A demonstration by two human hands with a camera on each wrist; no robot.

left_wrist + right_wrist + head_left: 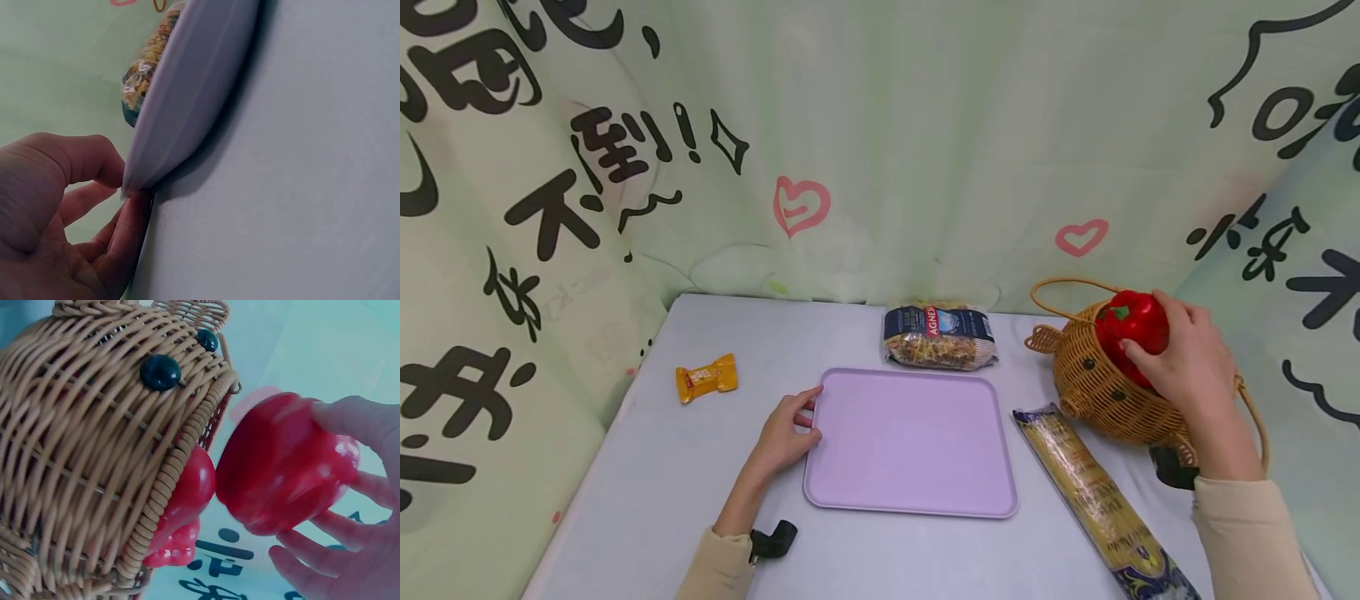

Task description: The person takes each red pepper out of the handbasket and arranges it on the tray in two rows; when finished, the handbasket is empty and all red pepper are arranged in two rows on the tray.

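Observation:
My right hand [1197, 362] grips a glossy red bell pepper [1142, 321] at the mouth of a wicker basket [1097, 396] with an animal face, at the right of the table. In the right wrist view this pepper is outside the basket's rim, thumb on one side and fingers on the other. A second red pepper [187, 494] pokes out of the basket beneath it. At the table's middle lies a lilac rectangular tray [913, 442]. My left hand [784, 437] pinches its left edge; in the left wrist view the thumb meets the rim and fingertips tuck below.
Behind the tray is a clear bag of mixed dry food with a dark label [940, 337]. A long pack of spaghetti [1101, 500] lies slantwise between tray and basket. An orange wrapped snack [706, 378] sits at the left. Printed curtains [925, 150] surround the white table [647, 483].

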